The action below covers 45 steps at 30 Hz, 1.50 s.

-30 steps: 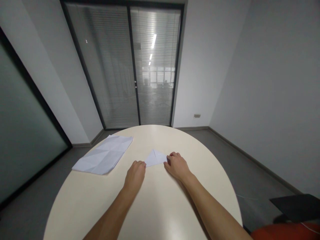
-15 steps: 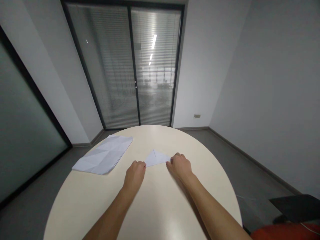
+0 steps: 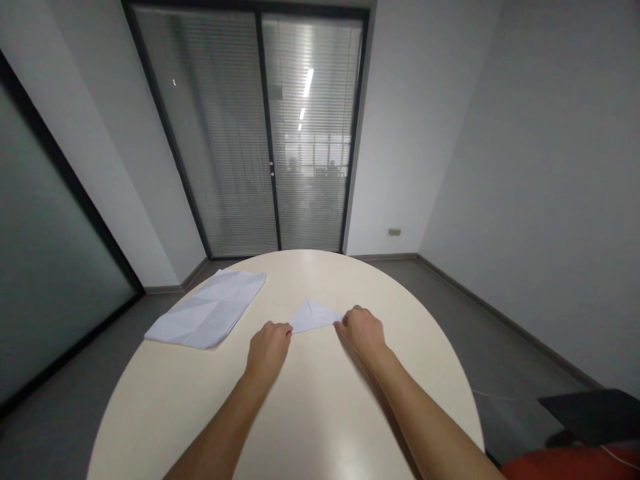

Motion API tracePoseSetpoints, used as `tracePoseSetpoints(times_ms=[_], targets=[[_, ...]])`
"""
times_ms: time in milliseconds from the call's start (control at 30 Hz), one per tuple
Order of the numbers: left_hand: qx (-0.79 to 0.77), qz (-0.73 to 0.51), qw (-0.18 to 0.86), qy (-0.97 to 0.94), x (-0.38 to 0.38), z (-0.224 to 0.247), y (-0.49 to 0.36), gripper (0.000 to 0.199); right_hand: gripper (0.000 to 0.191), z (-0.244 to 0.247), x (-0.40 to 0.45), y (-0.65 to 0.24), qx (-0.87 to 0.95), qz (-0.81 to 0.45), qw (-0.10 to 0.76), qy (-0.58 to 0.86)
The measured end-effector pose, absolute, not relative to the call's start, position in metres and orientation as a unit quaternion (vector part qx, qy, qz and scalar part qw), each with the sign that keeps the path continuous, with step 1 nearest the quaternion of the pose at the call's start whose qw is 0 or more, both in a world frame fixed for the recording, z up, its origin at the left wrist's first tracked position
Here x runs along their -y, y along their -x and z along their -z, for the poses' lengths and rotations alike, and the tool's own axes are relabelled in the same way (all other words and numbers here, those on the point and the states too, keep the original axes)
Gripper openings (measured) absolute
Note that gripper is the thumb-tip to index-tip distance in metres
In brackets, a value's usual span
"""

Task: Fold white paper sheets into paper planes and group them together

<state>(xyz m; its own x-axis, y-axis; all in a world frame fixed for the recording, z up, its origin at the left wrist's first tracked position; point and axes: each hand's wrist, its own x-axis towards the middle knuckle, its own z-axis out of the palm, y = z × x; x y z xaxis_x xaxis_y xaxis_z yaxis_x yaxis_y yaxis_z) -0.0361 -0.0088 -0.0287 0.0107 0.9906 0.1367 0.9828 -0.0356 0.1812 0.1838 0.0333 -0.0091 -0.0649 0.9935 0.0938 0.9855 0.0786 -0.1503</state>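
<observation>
Pinching the left corner of a folded white paper (image 3: 311, 319), the left hand (image 3: 269, 348) rests on the round surface (image 3: 300, 413), while the right hand (image 3: 363, 331) pinches the opposite corner. This paper lies between both hands, and creased white sheets (image 3: 213, 310) lie further to the left.

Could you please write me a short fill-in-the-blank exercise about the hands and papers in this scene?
1. Between the left hand and the right hand, the folded paper shows a three-sided outline, that of a ____.
2. In size, the folded paper is ____ than the creased paper on the table.
3. The folded paper's end farther from the creased paper is at the person's ____ hand.

Missing words: triangle; smaller; right.
</observation>
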Motion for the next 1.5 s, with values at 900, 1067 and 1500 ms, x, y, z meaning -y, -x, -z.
tracePoseSetpoints(times_ms=[900,1067,1500], targets=[[-0.696,-0.108,0.005,-0.710,0.009,0.027,0.034,0.029,0.033,0.023,-0.044,-0.197,0.768,-0.059,0.153,0.619],[-0.698,-0.102,0.004,-0.709,0.009,0.026,0.034,0.029,0.034,0.023,-0.045,-0.199,0.768,-0.062,0.164,0.616],[-0.702,-0.102,-0.002,-0.705,0.008,0.028,0.035,0.028,0.030,0.024,-0.047,-0.197,0.773,-0.052,0.203,0.599]])
